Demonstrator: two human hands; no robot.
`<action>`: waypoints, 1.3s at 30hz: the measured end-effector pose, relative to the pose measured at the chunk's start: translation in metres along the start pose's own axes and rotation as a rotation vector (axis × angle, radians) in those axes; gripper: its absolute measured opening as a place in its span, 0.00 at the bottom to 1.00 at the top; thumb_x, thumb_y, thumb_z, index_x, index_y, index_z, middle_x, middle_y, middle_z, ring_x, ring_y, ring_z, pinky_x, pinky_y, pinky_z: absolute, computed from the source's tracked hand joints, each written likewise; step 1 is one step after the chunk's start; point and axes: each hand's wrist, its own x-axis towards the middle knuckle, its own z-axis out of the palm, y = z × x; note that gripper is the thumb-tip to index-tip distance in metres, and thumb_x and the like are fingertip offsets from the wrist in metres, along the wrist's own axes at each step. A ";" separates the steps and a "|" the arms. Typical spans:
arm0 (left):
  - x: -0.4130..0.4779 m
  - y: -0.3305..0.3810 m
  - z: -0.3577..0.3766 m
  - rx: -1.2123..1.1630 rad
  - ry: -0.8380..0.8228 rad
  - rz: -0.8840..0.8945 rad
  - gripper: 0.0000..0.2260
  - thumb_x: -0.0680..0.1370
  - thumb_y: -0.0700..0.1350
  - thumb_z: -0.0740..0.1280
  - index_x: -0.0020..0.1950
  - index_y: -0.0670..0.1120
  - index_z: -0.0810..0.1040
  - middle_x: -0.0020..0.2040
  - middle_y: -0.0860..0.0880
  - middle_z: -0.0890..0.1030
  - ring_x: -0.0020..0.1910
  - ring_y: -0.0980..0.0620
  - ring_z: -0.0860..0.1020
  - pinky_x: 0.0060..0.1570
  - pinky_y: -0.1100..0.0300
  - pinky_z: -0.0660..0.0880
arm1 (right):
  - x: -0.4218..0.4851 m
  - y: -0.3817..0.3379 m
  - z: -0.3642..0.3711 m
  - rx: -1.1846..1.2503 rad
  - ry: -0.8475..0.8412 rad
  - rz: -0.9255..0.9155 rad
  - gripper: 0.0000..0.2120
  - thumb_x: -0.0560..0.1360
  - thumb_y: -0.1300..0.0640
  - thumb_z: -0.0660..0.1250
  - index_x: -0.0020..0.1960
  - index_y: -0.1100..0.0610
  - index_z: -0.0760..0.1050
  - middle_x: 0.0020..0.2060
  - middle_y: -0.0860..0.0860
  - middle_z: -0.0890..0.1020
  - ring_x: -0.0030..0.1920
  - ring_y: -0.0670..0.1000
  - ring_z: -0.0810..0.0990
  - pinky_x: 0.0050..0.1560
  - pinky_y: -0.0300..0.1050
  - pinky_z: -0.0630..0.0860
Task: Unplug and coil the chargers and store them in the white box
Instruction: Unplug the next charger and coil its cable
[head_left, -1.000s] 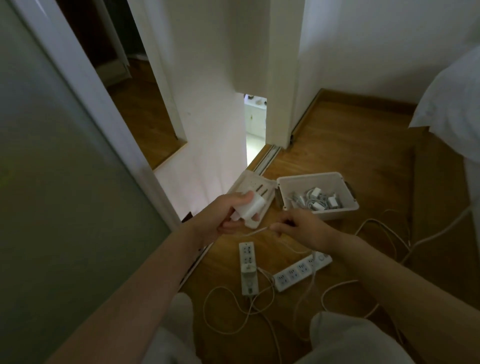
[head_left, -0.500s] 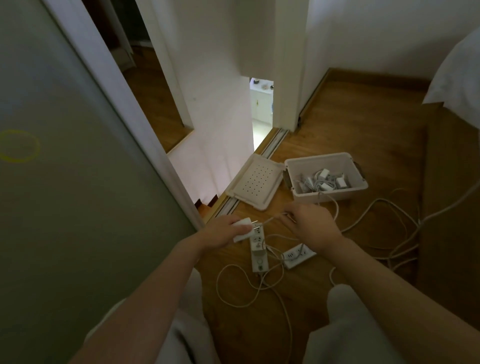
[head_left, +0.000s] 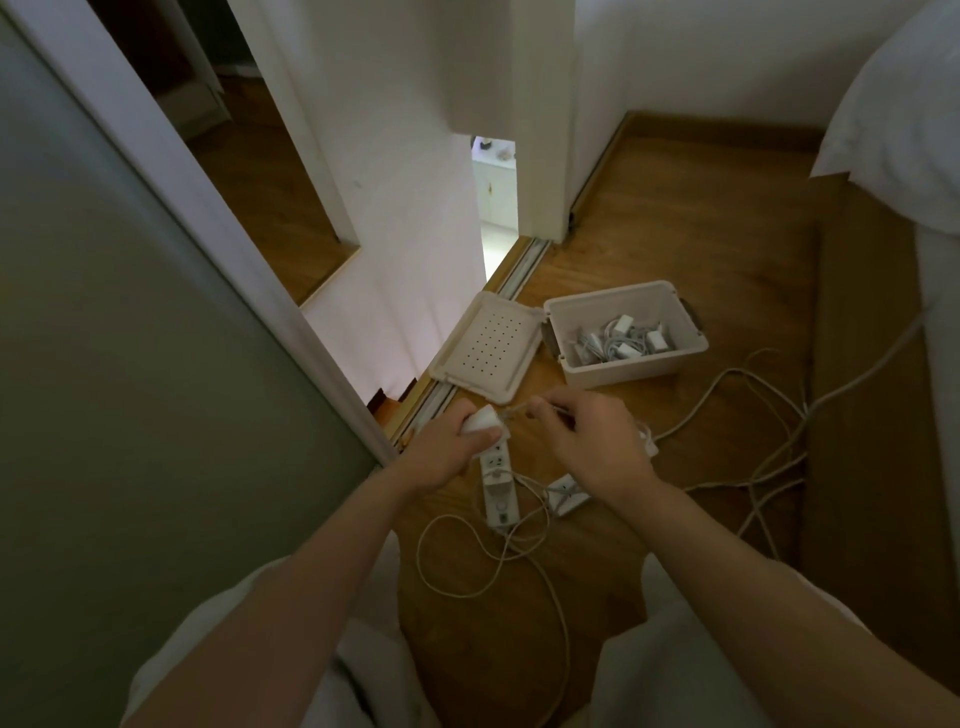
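While the left hand (head_left: 441, 460) curls around a white charger (head_left: 480, 421), the right hand (head_left: 597, 441) pinches its thin cable (head_left: 519, 409) just beside the block, so both hands hold parts of the same item and sit close together above the wooden floor (head_left: 649, 218).

I judge the charger block to be light, rigid and smooth (the sort of plastic that slides out of a loose grip), so it is best held by its flat sides, as the left hand does. The cable looks soft and limp; it will likely sag and snag on other wires. A good place to hold it is near the block, winding easy loops from there without kinking it at the joint.

The held charger hovers over the far end of a power strip (head_left: 500, 488), in front of a perforated lid (head_left: 488, 345). A second strip (head_left: 569, 492) shows partly under the right wrist. The white box (head_left: 623, 371) stands open beyond the right hand, just right of the lid, with several coiled chargers (head_left: 618, 338) already inside. Loose cables (head_left: 779, 457) trail across the floor to the right, well apart from both hands.
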 end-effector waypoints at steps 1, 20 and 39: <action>0.000 0.000 0.001 -0.016 0.038 -0.011 0.09 0.80 0.47 0.61 0.57 0.43 0.70 0.45 0.51 0.74 0.38 0.55 0.75 0.33 0.66 0.72 | -0.001 -0.002 0.002 0.020 -0.041 -0.023 0.11 0.79 0.53 0.59 0.46 0.54 0.80 0.29 0.49 0.77 0.30 0.48 0.74 0.29 0.38 0.66; -0.021 0.029 -0.023 -1.357 -0.025 -0.073 0.16 0.81 0.49 0.56 0.64 0.40 0.71 0.46 0.41 0.80 0.35 0.50 0.78 0.35 0.56 0.80 | -0.015 -0.010 0.041 0.024 -0.570 -0.095 0.10 0.82 0.55 0.52 0.48 0.52 0.70 0.36 0.43 0.73 0.39 0.48 0.76 0.45 0.46 0.76; -0.035 0.012 -0.061 -0.310 -0.150 -0.008 0.15 0.78 0.48 0.61 0.56 0.38 0.77 0.40 0.41 0.79 0.26 0.53 0.69 0.24 0.65 0.63 | 0.016 0.038 0.008 -0.167 -0.382 0.043 0.10 0.81 0.52 0.56 0.43 0.49 0.73 0.34 0.42 0.75 0.36 0.43 0.74 0.34 0.34 0.64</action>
